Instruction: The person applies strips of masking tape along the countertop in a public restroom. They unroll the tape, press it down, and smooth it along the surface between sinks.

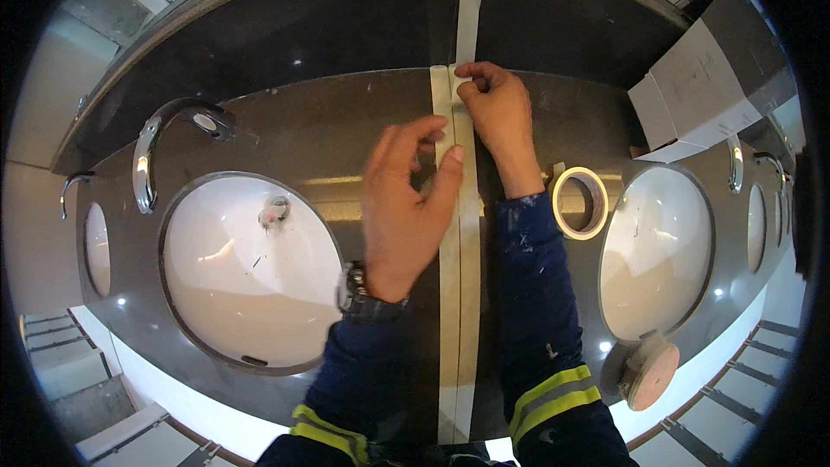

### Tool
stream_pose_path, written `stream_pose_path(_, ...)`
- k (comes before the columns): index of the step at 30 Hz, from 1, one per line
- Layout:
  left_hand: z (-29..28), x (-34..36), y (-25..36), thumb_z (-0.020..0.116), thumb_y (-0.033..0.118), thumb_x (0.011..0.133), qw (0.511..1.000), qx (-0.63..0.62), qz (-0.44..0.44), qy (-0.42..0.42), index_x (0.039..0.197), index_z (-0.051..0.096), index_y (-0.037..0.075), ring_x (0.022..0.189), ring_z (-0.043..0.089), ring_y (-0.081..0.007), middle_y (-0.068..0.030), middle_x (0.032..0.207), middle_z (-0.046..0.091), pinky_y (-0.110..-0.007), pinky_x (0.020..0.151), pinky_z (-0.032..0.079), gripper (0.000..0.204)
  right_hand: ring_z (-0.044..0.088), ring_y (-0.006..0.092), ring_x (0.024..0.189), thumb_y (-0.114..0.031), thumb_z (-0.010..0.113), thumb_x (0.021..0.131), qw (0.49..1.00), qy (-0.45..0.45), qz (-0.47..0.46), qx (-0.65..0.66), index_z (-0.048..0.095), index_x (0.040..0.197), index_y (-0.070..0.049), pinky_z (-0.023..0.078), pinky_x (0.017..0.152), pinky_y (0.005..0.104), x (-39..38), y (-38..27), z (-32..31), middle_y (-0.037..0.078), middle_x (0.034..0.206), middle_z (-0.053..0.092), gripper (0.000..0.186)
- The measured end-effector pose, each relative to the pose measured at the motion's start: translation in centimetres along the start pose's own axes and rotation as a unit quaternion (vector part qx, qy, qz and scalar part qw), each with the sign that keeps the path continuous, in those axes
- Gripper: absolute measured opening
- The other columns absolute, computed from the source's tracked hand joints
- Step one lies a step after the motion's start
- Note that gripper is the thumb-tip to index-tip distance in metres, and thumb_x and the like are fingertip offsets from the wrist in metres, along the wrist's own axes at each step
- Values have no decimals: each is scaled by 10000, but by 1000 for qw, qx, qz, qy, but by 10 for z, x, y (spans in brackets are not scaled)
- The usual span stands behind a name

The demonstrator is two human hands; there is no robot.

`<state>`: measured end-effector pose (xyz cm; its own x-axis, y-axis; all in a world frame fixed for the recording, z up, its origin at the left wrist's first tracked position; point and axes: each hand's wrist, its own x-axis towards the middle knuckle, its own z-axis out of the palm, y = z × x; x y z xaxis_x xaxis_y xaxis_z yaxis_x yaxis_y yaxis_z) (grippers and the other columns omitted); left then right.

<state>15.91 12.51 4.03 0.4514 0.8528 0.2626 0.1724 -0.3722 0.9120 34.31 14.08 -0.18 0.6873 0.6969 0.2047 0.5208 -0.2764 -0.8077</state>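
Laid front to back along the dark counter (320,117), 2 pale tape strips (450,320) side by side, with a thin dark line between. At the far end of the strips, close to the backsplash (372,26), the right hand (501,121), thumb and fingers bent inward at the right-hand strip; pinching or only pressing, impossible to tell. Nearer and to the left, the left hand (406,199), slightly blurred, thumb and fingers curved with a gap between, tips over the strips; contact hard to make out. Up the backsplash, in line with the strips, 1 more tape length (471,0).

Just beside the right forearm, a tape roll (558,207) at the edge of the right basin (659,251). Left of the left wrist, the rim of the left basin (164,251), near the watch (372,294). Behind the left hand, bare counter as far as the chrome faucet (147,156). On the right, past a bare patch of counter, a white box (700,86). By the front edge, a round pinkish pad (653,376).
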Motion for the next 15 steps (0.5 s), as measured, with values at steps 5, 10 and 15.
stream_pose_path(5,-43,101,4,742,160,882,845,303,424,116,1260,682,62,1217,579,-393,-165,1257,640,-491,1039,470,394,749,335,893,-195,685,846,1000,-14,1,11,798,1072,-84,577,834,439,-4,-8,0,159,925,771,276)
stream_pose_path(10,-37,169,25,874,367,820,774,375,503,82,1456,548,83,1567,226,-467,-208,1687,287,-630,1226,278,769,751,355,897,-208,704,836,1000,-19,-9,-5,806,1029,-88,578,842,450,-4,-9,1,162,932,775,249)
stream_pose_path(15,-19,187,19,850,329,855,760,382,520,75,1273,617,4,1561,231,-477,-264,1656,306,-622,1233,273,578,745,377,887,-222,702,841,1000,0,-13,-6,807,996,-99,576,837,468,-6,-8,1,175,930,773,223)
